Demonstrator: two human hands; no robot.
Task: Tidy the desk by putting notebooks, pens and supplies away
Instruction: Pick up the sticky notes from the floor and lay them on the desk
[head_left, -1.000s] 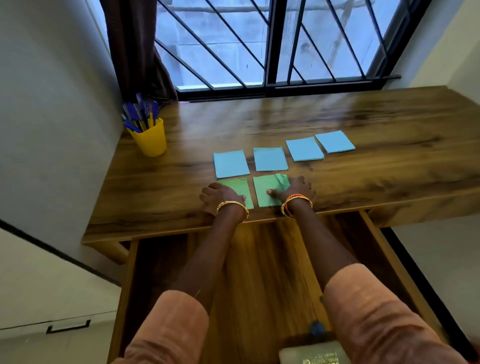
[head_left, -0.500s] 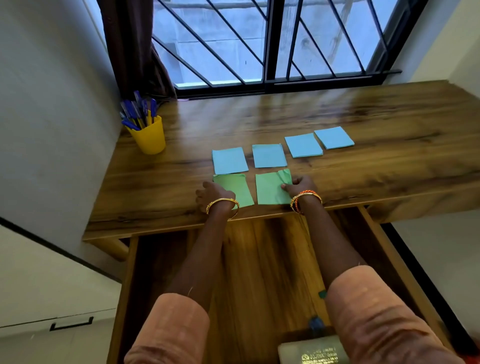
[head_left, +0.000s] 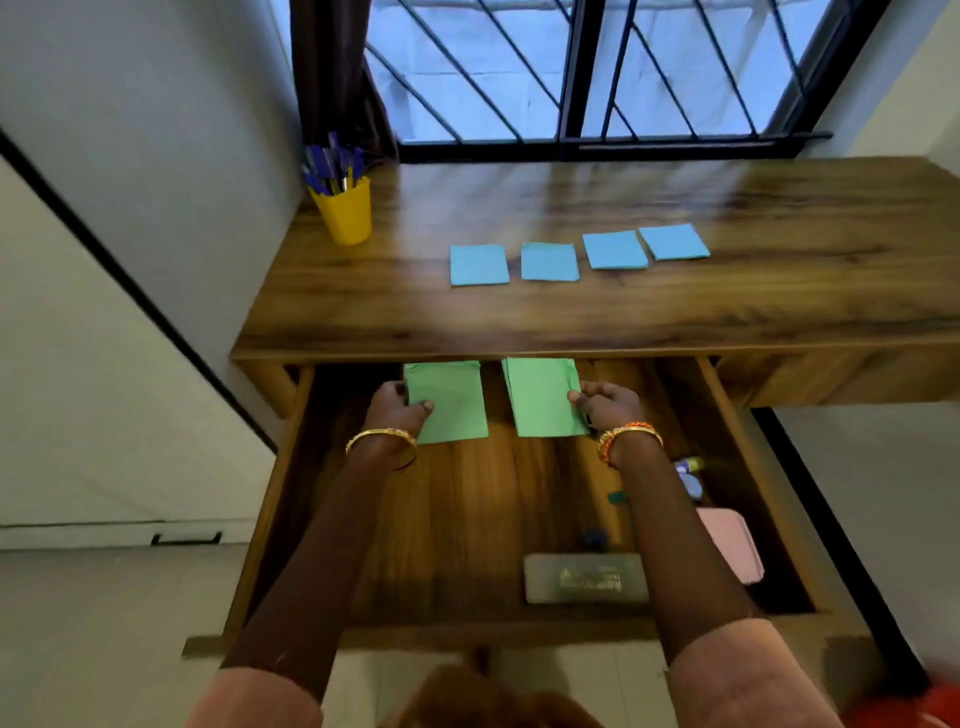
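Two green pads are down inside the open drawer (head_left: 727, 415) now, one in each hand. The left hand (head_left: 396, 410) has its thumb curled over the near left edge of the left green pad (head_left: 449, 402), fingers underneath, gripping it. The right hand (head_left: 605, 405) pinches the right edge of the right green pad (head_left: 543, 397) the same way, thumb on top. Both pads sit just below the desk's front edge, side by side with a gap between them; whether they rest on the drawer floor or hang just above it I cannot tell.

Up on the desk (head_left: 675, 322) four blue pads lie in a row, near each other and apart from the edge: the first (head_left: 478, 264), the second (head_left: 549, 261), the third (head_left: 614, 250) and the fourth (head_left: 674, 241). The last two almost touch at a corner. In the far left corner stands one yellow cup (head_left: 345, 213) stuffed with blue pens (head_left: 330, 166); they are too bunched to count.

In the drawer's near part I count one grey case (head_left: 586, 578), one pink pad (head_left: 732, 545) at the right side, and a few small blurred items by the right wrist.

Each wrist wears gold bangles.
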